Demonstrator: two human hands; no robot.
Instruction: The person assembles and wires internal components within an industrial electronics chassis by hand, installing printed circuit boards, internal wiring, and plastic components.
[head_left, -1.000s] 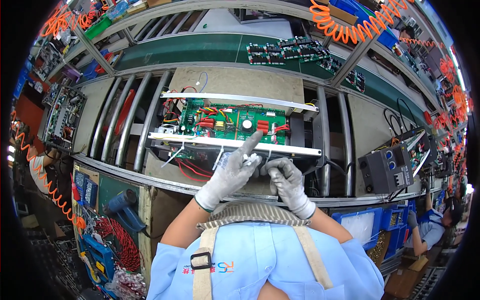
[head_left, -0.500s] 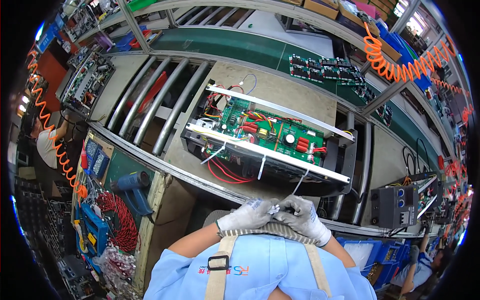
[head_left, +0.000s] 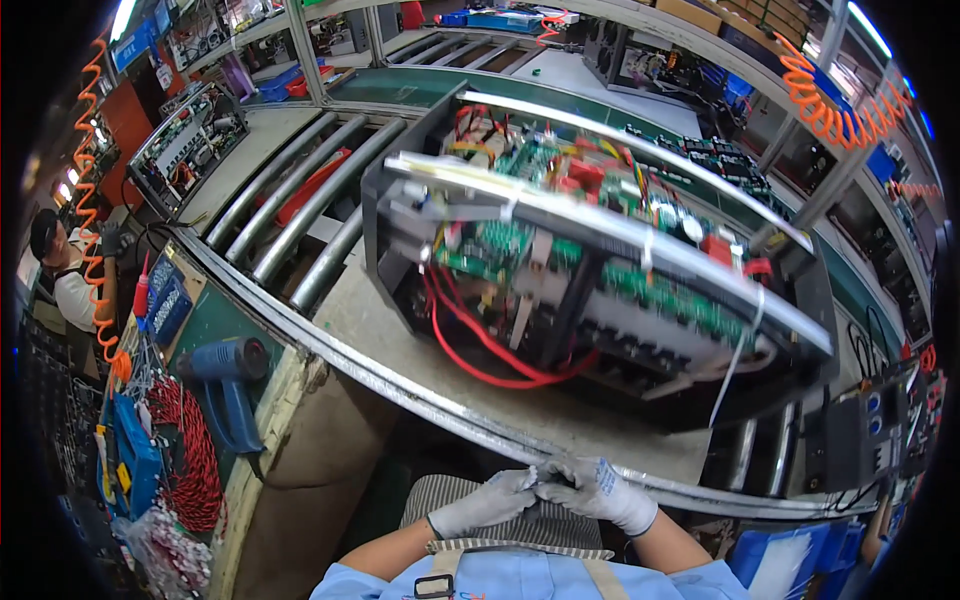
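Blue heat gun lies untouched at the left, on the green surface; after it come the metal rollers. Near the middle is the open machine box, on a pale board: its circuit boards are already inside, but no cover is on top, and red wires hang out at the front. Left hand is below the box, apart from it, with fingers bent together; I cannot tell if they pinch something. Above it, one white tie is on the front rail. Right hand meets the left one, its fingers also curled, the grip unclear. Further right, a second tie is placed, and a third tie has its long end hanging, seemingly not yet cut short.
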